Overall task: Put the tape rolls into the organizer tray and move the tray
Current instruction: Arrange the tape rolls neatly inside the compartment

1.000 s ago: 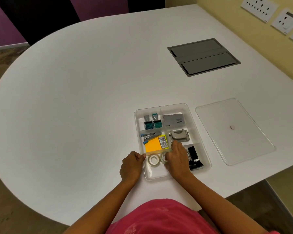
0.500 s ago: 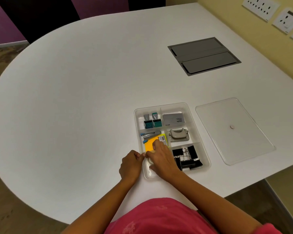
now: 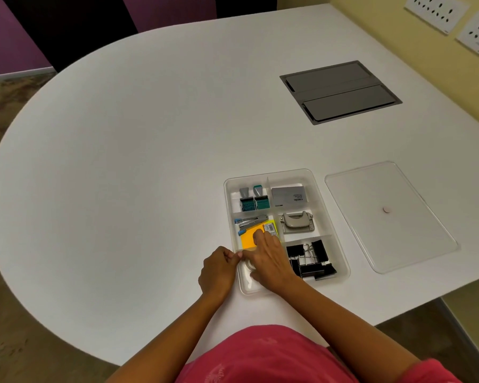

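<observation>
Right hand (image 3: 270,262) lies flat over the tape roll (image 3: 249,265), pressing it into the tray (image 3: 331,214)'s near-left compartment. Left hand (image 3: 217,272) pinches the rim, steadying it.

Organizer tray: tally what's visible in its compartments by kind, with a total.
Stamps: 2
Grey card box: 1
Stapler: 1
Sticky-note pads: 1
Hole punch: 1
Tape rolls: 1 visible, mostly hidden under the right hand
Black binder clips: one pile, not countable
Total: 7 items plus the clips
</observation>
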Motion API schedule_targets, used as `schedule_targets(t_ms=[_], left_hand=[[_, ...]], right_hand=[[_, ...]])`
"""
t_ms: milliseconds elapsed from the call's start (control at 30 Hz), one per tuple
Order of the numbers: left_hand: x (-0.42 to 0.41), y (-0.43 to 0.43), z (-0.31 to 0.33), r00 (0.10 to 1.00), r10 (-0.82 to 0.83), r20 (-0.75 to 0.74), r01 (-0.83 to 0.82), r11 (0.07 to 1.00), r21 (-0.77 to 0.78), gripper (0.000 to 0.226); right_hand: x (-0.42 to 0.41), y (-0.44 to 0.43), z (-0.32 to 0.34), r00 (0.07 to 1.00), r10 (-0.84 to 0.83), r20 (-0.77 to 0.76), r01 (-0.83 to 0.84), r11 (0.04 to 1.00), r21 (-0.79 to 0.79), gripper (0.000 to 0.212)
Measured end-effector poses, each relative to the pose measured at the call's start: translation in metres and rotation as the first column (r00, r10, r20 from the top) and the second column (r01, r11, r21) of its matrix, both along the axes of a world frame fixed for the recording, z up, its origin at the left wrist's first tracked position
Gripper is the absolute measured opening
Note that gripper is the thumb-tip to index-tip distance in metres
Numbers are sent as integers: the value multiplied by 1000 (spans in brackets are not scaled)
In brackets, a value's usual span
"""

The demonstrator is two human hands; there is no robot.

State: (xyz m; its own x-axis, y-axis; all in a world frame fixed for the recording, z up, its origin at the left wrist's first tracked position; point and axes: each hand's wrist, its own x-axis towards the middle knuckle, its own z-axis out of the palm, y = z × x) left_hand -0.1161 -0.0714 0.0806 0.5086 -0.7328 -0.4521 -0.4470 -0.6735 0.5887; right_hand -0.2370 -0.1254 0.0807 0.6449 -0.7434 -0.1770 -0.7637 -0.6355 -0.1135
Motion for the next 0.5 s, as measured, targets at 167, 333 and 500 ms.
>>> schedule_targets(t_ms=[167,333,500], left_hand=[[1,0,-2,1000,-6,3,6,1000,-5,28],[-2,0,-1,1000,-14,14,14,1000,-6,26],[-1,1,1,1000,-19,7,19,1000,-5,26]], right_hand=[[-18,5,6,989,-13,150,11,1000,9,60],[-29,15,6,983,-106,150,118,990,-72,49],[-21,12,-1,992,-117,36,119,990,-70,40]])
